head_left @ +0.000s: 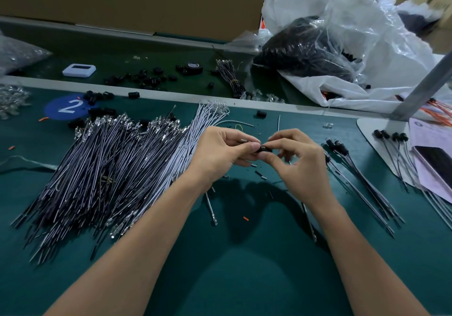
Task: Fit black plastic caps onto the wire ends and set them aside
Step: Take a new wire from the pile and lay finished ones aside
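Both hands are brought together at centre of the head view, raised over the dark green bench mat (244,279). One small black plastic cap (265,149) is pinched from both sides: the left hand (225,152) has thumb and fingertips on it, and the right hand (298,161) likewise. The cap is mostly covered by fingers, so it cannot be told whether a wire is seated in it. A thin grey wire (210,208) is seen below the left hand. Its upper end is hidden behind the palm, so it cannot be told whether it is held.

A large loose pile of grey and black uncapped wires (110,169) is spread on the mat to the left, close beside the left forearm. A small group of capped wires (354,169) is laid to the right, well apart from the pile, with caps at the far ends. A few more are laid on the white base plate (374,130) of a grey metal post (425,83), which is cut off by the frame edge.

Loose black caps (146,78) are scattered on the far belt. A clear plastic bag of black parts (305,46) is seen behind; its contents are blurred by the film. Pale paper sheets (430,144) are cut off at the right edge.
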Available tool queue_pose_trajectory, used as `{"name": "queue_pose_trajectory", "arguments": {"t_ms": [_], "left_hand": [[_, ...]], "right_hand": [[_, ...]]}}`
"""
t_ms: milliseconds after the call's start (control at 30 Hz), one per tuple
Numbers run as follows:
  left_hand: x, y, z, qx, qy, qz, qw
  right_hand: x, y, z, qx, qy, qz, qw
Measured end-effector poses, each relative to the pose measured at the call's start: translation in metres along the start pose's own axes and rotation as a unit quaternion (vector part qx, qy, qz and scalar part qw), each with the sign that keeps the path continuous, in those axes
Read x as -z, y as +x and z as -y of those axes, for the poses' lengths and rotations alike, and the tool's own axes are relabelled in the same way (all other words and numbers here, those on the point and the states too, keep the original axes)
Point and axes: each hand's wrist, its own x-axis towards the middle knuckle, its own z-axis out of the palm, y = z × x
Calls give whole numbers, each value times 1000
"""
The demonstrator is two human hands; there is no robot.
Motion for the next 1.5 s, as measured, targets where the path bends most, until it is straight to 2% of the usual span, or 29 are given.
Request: {"name": "queue_pose_trajectory", "arguments": {"t_ms": [67,167,267,367,433,500,567,633,767,833,1033,1233,1333,1500], "left_hand": [[2,2,-2,-5,-20,-64,998],[17,7,-6,-6,-116,-178,977],[22,7,-7,-2,-140,-184,973],[21,8,-5,45,-139,-102,984],[22,7,-5,89,-111,-4,990],[19,5,-3,115,-79,109,984],[15,1,-3,123,-58,190,972],[12,1,-3,106,-56,194,974],[10,3,-6,50,-75,91,992],[5,2,-4,42,-68,72,994],[0,3,0,28,-84,13,996],[1,5,-1,-4,-104,-48,993],[1,5,0,-16,-90,-48,995],[-1,3,-2,-27,-44,-9,999]], "right_hand": [[4,1,-4,-21,-8,-21,1000],[14,6,-11,-75,15,-57,995],[19,9,-11,-166,142,-58,974],[26,12,-8,-257,376,-79,887],[30,13,-8,-279,502,-76,815],[31,13,-5,-293,581,-72,756],[28,13,-2,-299,605,-74,734],[24,12,-1,-290,577,-68,760],[11,8,3,-257,462,11,849],[4,6,6,-231,426,48,874],[-4,2,9,-214,377,65,899],[-2,1,11,-229,345,93,906],[-3,0,11,-229,325,113,910],[-3,-1,13,-227,338,97,908]]}}
